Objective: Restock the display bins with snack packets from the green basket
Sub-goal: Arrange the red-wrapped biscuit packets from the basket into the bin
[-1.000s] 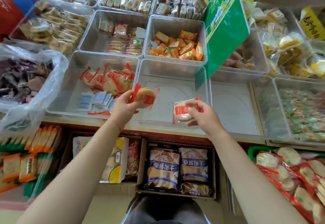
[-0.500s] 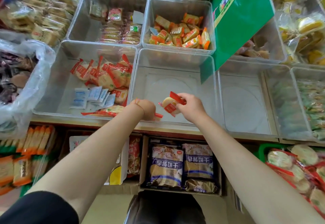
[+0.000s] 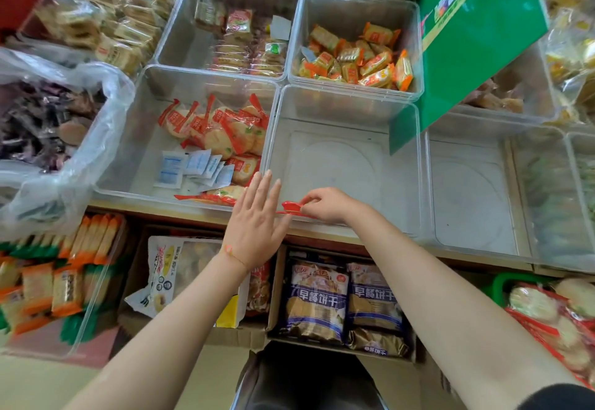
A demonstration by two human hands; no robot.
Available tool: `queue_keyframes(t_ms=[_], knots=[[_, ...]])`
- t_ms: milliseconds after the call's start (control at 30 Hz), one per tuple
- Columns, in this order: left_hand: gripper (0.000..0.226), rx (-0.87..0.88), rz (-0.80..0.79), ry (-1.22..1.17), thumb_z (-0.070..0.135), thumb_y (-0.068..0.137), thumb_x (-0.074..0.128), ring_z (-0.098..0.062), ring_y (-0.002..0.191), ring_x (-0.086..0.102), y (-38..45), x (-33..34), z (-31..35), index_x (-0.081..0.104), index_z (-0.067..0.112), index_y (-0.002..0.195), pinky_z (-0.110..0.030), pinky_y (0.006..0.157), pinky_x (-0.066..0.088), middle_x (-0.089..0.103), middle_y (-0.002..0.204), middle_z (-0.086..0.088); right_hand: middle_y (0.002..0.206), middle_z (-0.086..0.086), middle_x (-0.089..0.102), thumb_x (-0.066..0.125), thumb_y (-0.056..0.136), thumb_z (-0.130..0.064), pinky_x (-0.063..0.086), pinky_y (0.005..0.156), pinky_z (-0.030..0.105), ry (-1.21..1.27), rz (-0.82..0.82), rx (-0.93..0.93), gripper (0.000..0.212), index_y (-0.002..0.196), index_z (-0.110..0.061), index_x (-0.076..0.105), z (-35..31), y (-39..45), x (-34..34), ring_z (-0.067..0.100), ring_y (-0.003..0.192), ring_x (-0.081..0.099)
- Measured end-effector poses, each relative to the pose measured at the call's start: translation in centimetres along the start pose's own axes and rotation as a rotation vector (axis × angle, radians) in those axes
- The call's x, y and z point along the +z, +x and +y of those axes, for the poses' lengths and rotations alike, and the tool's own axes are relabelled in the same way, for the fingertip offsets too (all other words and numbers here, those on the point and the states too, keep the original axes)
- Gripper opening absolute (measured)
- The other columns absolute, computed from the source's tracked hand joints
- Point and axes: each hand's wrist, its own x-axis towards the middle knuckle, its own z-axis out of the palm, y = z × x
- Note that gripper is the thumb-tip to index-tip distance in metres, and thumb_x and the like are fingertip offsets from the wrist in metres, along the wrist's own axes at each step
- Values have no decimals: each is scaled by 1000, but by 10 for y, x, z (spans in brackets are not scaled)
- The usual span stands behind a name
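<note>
- Rows of clear plastic display bins fill a shop shelf, with boxed stock stacked beneath its front edge.
- At the near wall of the bare middle clear plastic bin point(image 3: 341, 165), the right hand point(image 3: 328, 205) pinches a red-edged snack packet point(image 3: 291, 207) between thumb and curled fingers; only the packet's red end shows, the rest is hidden by the hand.
- Just left of it, the left hand point(image 3: 256, 219) is spread flat with fingers straight and apart, holding nothing, its little-finger side almost touching the packet's red tip.
- Left of the bare bin, a neighbouring clear bin point(image 3: 138, 139) holds round rice crackers in red-trimmed wrappers point(image 3: 225, 129) and several small white sachets point(image 3: 193, 166).
- Behind, another bin holds orange-and-yellow wrapped biscuits point(image 3: 357, 59).
- A tilted green cardboard sign point(image 3: 473, 39) leans over the bins on the right.
- At the lower right edge, the green plastic basket point(image 3: 502, 284) sits below shelf level, piled with more red-trimmed round cracker packets point(image 3: 553, 313).
- Under the shelf, a cardboard box holds blue-and-gold biscuit bags point(image 3: 341, 300).
</note>
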Motion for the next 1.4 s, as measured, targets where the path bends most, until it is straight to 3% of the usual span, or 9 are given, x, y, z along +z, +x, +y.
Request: queue_keyframes(t_ms=[200, 433, 633, 767, 867, 967, 1033, 1167, 1400], knots=[[77, -9, -14, 123, 60, 98, 4, -25, 152, -5, 0, 10, 1, 14, 11, 157, -42, 122, -1, -1, 165, -11, 146, 0, 51, 44, 99, -21, 32, 111, 29, -75, -139, 9, 39, 135, -25, 59, -16, 1, -4, 18, 135, 44], [79, -38, -62, 134, 61, 93, -3, -22, 150, -19, 0, 5, 7, 0, 14, 157, -41, 122, -9, -15, 163, -9, 144, 2, 52, 44, 100, -11, 33, 105, 25, 33, -98, -1, 41, 134, -25, 61, -14, -3, -5, 18, 132, 46], [81, -51, -91, 147, 61, 91, -7, -21, 148, -24, -1, 3, 8, -3, 15, 157, -41, 121, -12, -20, 162, -8, 154, -1, 41, 42, 102, -20, 27, 116, 34, -47, -176, 32, 43, 143, -30, 51, -16, -1, -6, 20, 141, 37], [76, -98, -114, 139, 55, 94, 1, -24, 150, -18, -3, 2, 22, 9, 14, 157, -44, 121, -8, -11, 164, -11, 142, -3, 56, 42, 98, -12, 32, 108, 26, 88, 67, -24, 41, 130, -24, 64, -8, -21, -4, 15, 133, 47], [52, -60, 42, 34, 34, 97, 39, -35, 149, 17, -14, -3, 49, 44, 10, 143, -48, 120, 16, 26, 158, -20, 106, -5, 69, 43, 95, -7, 43, 86, 23, 233, 405, -100, 35, 110, -19, 73, 4, -66, -4, 13, 101, 60], [33, 39, 234, -99, 23, 88, 48, -35, 107, 60, -30, -2, 89, 64, 10, 114, -45, 88, 48, 65, 116, -14, 84, -7, 67, 44, 93, -4, 49, 71, 29, 325, 669, -141, 30, 95, -16, 72, 30, -124, 0, 15, 79, 61], [30, 15, 95, -206, 28, 92, 43, -29, 83, 65, -35, -6, 124, 65, 13, 108, -38, 69, 52, 69, 94, -6, 77, -5, 65, 45, 94, -6, 52, 67, 34, 345, 685, -89, 28, 91, -17, 70, 61, -154, 7, 18, 71, 62], [30, 96, -350, -100, 32, 97, 41, -22, 91, 66, -27, 12, 193, 64, 21, 113, -36, 78, 54, 70, 102, 0, 81, -1, 69, 46, 93, -10, 55, 73, 39, 340, 575, 73, 27, 86, -23, 68, 137, -196, 16, 21, 74, 64], [33, 260, -533, -31, 32, 99, 39, -23, 100, 65, -16, 70, 343, 63, 21, 119, -31, 81, 51, 70, 112, -2, 100, 2, 64, 50, 89, -9, 46, 80, 30, 237, 636, 176, 22, 92, -17, 70, 300, -250, -4, 21, 95, 59]])
